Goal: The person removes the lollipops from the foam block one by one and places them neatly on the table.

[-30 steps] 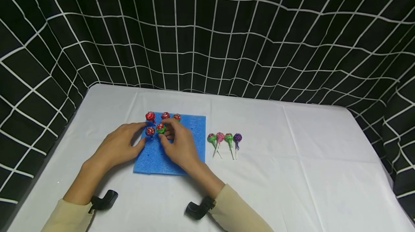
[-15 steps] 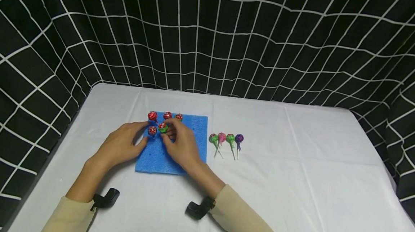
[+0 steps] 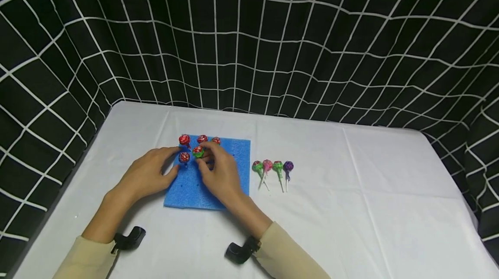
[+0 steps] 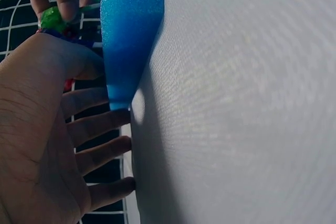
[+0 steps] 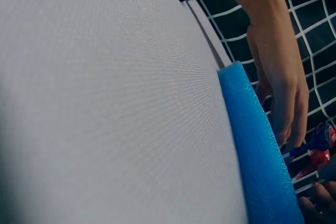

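In the head view, my right hand [image 3: 221, 175] pinches a lollipop with a green and red wrapper [image 3: 198, 152] between thumb and index finger. Its stick is hidden there, so I cannot tell whether it is in the foam. The blue foam sheet [image 3: 210, 190] lies beneath. To the left, a red and blue lollipop [image 3: 184, 157] stands in the foam. Behind it, a red lollipop [image 3: 184, 140] and two others [image 3: 202, 139] form the back row. My left hand [image 3: 150, 174] rests at the foam's left edge, fingers extended; in the left wrist view, its fingertips touch the foam or table.
Right of the foam, several loose lollipops lie on the white tablecloth [image 3: 331, 218], among them a pink one [image 3: 267, 165] and a purple one [image 3: 288, 166]. Small holes dot the foam. A black curtain with white grid lines [image 3: 249, 45] hangs behind the table.
The green and red lollipop has shifted slightly right and away within my right hand's pinch. My left hand stays at the foam's edge. The whole head view has drifted a little.
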`<state>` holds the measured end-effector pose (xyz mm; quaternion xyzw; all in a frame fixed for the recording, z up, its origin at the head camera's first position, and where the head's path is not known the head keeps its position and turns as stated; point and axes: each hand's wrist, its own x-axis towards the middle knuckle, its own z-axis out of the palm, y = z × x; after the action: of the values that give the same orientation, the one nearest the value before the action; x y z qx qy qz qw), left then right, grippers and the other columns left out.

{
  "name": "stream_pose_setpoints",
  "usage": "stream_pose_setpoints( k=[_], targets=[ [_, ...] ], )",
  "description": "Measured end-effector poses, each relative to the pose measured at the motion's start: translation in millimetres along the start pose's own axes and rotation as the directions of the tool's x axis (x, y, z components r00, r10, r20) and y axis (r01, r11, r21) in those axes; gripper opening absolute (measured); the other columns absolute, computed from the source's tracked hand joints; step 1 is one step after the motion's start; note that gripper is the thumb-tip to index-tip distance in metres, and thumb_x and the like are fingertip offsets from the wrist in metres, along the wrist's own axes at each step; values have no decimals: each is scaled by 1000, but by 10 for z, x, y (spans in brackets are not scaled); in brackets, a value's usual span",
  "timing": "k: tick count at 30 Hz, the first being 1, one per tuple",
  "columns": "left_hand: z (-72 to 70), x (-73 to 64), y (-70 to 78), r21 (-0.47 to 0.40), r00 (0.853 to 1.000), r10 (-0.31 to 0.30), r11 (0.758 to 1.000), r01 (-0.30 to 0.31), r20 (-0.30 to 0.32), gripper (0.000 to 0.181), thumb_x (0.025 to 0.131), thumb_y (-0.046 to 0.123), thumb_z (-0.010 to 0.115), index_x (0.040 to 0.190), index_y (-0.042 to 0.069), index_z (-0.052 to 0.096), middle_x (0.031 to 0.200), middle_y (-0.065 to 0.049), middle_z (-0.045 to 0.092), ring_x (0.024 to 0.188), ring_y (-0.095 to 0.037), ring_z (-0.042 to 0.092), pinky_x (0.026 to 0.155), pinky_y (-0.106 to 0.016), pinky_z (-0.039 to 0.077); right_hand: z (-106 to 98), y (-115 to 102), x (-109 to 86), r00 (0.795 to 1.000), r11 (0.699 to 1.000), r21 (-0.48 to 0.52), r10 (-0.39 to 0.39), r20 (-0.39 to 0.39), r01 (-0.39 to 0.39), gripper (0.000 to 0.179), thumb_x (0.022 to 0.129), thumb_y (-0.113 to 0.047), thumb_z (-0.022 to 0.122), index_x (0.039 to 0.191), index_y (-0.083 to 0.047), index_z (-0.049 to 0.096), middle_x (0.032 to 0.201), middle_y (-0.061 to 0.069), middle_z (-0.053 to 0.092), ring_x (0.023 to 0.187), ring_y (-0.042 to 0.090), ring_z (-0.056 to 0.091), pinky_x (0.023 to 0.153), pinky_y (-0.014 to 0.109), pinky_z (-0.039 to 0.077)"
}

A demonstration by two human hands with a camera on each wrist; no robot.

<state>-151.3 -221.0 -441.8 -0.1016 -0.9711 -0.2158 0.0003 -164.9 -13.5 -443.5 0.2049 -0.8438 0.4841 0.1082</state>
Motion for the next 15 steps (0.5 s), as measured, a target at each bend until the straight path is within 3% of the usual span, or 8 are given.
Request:
stream_pose_setpoints(
  k=[8, 15],
  targets=[
    [20, 8, 21, 0, 1000, -1, 1000, 1, 13, 55, 97, 36, 58, 147, 14, 52, 148, -16, 56, 139, -40, 50, 113, -63, 41, -70, -49, 6, 999, 999, 36, -2, -43, 4, 38, 90, -5, 72, 127, -7, 65, 100, 9, 76, 89, 16, 74, 72, 13, 58],
    [0, -10, 22, -4, 1000, -8, 1000, 8, 13, 55, 98, 36, 57, 147, 14, 51, 149, -16, 56, 140, -40, 49, 113, -63, 41, -129, -132, 0, 999, 999, -16, -37, -38, 36, 37, 92, -7, 71, 129, -8, 65, 101, 8, 76, 89, 15, 74, 73, 15, 59]
  ],
)
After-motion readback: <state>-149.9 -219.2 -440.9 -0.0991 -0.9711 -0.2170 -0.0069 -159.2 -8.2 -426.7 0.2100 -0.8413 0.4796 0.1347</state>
